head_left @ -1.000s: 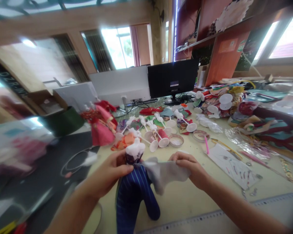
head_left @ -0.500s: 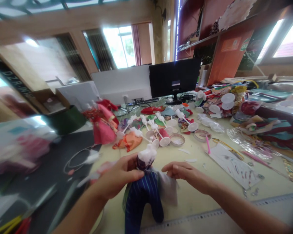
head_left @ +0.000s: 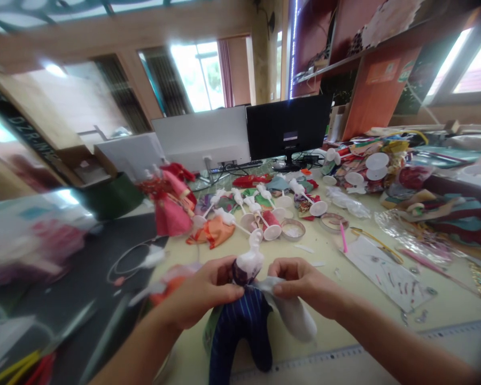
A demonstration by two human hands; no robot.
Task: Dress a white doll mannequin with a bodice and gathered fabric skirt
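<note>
A small figure with a white upper part and dark blue striped trousers stands upright near the front of the table. My left hand grips it at the waist, thumb across the front and fingers behind. On the figure's right side hangs a pale grey-white cloth piece. My right hand pinches the top of this cloth between thumb and fingers, close to the waist. Green fabric shows behind the trousers at the left.
Several white figures on round bases, an orange cloth and a round dish lie beyond my hands. At right are a white card and a pink pen. A long ruler crosses the front.
My right hand has closed on the pale cloth, which now swings further out to the right. The figure and my left hand have shifted slightly right.
</note>
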